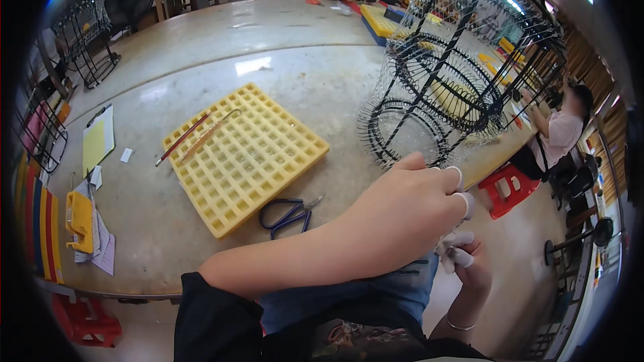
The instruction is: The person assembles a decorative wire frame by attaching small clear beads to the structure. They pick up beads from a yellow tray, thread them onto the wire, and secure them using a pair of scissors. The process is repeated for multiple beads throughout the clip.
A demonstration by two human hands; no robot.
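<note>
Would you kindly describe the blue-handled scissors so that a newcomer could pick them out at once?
On the big grey table, find the square yellow grid tray. Beside its near right edge, just beyond the person's left forearm, lie the scissors. Two dark-blue loop handles set them apart from the slim sticks lying on the tray.

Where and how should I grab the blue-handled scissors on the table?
Probably by the blue handle loops, reaching down from their left side: the scissors lie flat, loops facing left, pointed blades aimed right and away from you.
</note>
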